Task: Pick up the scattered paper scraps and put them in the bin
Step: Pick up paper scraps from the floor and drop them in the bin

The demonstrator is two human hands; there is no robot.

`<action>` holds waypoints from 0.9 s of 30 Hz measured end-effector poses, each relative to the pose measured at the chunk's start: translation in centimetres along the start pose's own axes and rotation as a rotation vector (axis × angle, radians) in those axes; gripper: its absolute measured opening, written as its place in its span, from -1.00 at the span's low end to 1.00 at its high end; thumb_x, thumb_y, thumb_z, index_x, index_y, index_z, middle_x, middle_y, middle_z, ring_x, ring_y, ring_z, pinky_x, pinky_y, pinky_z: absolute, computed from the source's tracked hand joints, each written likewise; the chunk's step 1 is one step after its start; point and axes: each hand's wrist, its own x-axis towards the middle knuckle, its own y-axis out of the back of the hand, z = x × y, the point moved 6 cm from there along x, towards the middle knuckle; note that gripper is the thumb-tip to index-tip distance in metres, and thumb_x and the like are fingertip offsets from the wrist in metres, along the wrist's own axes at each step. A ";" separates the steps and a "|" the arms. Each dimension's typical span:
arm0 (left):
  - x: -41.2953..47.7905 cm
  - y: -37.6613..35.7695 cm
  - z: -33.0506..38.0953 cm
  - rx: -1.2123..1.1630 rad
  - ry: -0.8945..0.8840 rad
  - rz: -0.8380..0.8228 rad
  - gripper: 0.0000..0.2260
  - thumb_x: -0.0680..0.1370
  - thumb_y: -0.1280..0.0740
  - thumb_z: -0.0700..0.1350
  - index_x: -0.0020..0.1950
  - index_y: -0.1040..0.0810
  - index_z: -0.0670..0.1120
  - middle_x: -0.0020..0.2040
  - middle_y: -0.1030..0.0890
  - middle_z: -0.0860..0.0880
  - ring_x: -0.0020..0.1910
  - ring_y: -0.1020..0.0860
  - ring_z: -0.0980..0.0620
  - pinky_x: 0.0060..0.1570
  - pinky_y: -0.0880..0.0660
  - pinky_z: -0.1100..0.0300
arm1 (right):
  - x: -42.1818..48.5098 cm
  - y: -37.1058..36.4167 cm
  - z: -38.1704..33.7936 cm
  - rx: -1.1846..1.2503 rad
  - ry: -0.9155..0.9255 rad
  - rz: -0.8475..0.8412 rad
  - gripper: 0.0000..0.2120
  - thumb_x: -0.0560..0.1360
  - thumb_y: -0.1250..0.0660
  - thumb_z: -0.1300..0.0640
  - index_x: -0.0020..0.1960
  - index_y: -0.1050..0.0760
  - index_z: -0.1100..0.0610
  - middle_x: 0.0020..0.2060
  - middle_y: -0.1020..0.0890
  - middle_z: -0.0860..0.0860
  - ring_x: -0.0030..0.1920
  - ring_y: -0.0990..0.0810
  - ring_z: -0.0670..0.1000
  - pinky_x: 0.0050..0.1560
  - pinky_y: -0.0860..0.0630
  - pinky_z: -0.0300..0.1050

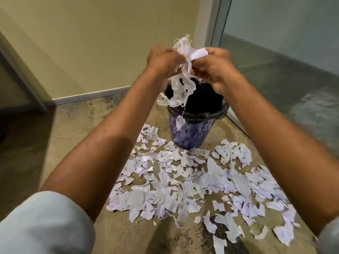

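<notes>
Both hands hold a bunch of scraps above the bin.

The left hand (163, 60) and right hand (213, 67) pinch one bunch (180, 77) over the lined bin (192, 132). Judged step: dropping; next, the fingers must part squarely over the mouth. Many scraps (183, 180) remain on the floor (82, 129) before it; a strip hangs past the rim.

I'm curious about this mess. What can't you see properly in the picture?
Head view:
- Inside the bin: all black, so how full it is stays unknown.
- Writing on the floor scraps: too small and blurred to read.
- Fingers of the left hand and right hand: mostly hidden by the hands' backs and the paper bunch they grip.
</notes>
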 end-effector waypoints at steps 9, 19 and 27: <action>4.6 -6.1 4.6 -0.151 -0.123 0.003 -0.76 0.41 -0.43 -0.50 0.07 -0.61 -0.45 -0.03 -0.70 -0.27 -0.11 -0.72 -0.18 -0.15 -0.74 -0.04 | 5.6 3.6 -6.3 -0.032 0.155 0.056 -0.72 0.50 -0.37 0.54 0.03 -0.55 0.20 -0.11 -0.74 0.19 -0.20 -0.78 0.08 -0.15 -0.69 -0.11; 5.1 -9.9 3.1 -0.126 -0.279 -0.055 -0.85 0.52 -0.36 -0.44 -0.11 -0.65 -0.23 -0.02 -0.74 -0.21 0.05 -0.73 -0.23 0.02 -0.72 -0.11 | 9.9 7.2 -3.4 0.090 0.225 0.052 -0.71 0.48 -0.39 0.53 0.16 -0.60 0.32 -0.04 -0.78 0.24 -0.09 -0.79 0.17 -0.07 -0.71 -0.01; 8.4 -9.2 -6.1 0.059 0.072 -0.021 -0.80 0.50 -0.43 -0.40 0.10 -0.58 -0.30 -0.15 -0.59 -0.16 -0.24 -0.65 -0.11 -0.12 -0.73 -0.16 | 10.3 7.5 5.6 -0.051 -0.101 0.078 -0.71 0.46 -0.39 0.58 0.02 -0.54 0.25 -0.22 -0.69 0.18 -0.40 -0.69 0.04 -0.26 -0.71 -0.05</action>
